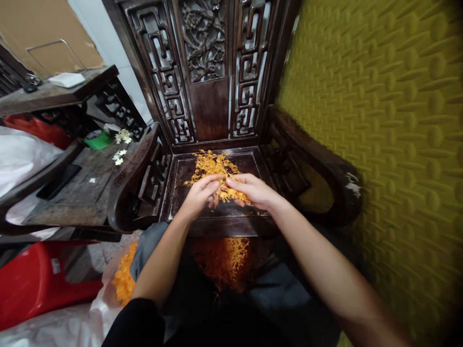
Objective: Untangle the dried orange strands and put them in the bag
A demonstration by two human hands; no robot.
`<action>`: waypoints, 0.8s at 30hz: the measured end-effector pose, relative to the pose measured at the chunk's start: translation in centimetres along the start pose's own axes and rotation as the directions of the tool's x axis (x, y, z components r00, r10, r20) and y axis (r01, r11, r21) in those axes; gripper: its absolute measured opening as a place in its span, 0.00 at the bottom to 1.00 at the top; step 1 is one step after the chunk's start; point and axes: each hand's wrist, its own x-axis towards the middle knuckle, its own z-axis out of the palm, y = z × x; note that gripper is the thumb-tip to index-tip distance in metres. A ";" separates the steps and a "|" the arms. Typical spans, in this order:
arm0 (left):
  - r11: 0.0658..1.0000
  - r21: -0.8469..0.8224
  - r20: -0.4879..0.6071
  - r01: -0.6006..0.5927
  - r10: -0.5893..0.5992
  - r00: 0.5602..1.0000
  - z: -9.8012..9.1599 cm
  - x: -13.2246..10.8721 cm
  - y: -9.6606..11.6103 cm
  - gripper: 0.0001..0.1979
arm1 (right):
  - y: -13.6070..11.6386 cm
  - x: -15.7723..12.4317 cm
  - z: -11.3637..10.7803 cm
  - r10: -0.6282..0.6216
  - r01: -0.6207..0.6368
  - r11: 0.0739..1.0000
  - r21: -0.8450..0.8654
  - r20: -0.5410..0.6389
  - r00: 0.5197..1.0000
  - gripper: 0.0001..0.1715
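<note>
Both hands meet over the wooden chair seat (177, 178), in front of a loose pile of orange plastic flower sprigs (211, 163). My left hand (203, 193) is closed, thumb and fingers pinched at a small orange piece near the other hand's fingertips. Curled round a bunch of orange sprigs (227, 194) is my right hand (251, 190), its thumb on top and the sprigs showing beneath its fingers. The exact pieces between the fingertips are partly hidden.
The carved chair back (210, 106) rises behind the seat, with armrests on both sides. A bag of orange pieces (125, 277) and a red stool (32, 284) stand lower left. More sprigs (237, 258) lie below the seat. Green tape (98, 140) sits on the side table. A yellow padded wall (390, 120) is at right.
</note>
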 end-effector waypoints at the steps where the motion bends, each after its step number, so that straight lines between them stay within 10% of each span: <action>1: 0.999 -0.023 0.005 0.041 -0.041 0.999 0.2 0.0 0.0 0.20 | -0.2 -0.1 -0.2 0.017 -0.016 1.000 -0.023 0.032 0.999 0.26; 6: 0.988 -0.109 -0.095 0.107 -0.117 0.989 1.2 0.9 -1.3 0.23 | -0.3 0.2 0.1 -0.010 0.002 0.998 -0.065 -0.126 0.992 0.29; 11: 0.970 0.198 -0.430 -0.142 0.217 0.876 1.7 1.7 -2.9 0.17 | 0.8 0.9 2.0 0.008 0.020 0.999 0.044 -0.562 0.827 0.34; 14: 0.855 0.482 -0.434 -0.191 0.422 0.796 2.9 1.4 -3.7 0.11 | 1.6 1.1 3.3 -0.118 -0.007 0.980 -0.201 -0.602 0.790 0.33; 18: 0.763 0.619 -0.408 -0.188 0.517 0.753 4.9 1.1 -4.0 0.06 | 2.3 1.3 4.0 -0.492 0.121 0.827 -0.549 -0.603 0.627 0.26; 24: 0.802 0.572 -0.435 -0.171 0.474 0.766 4.4 2.3 -3.5 0.09 | 2.6 1.7 3.8 -0.477 0.121 0.852 -0.510 -0.657 0.584 0.18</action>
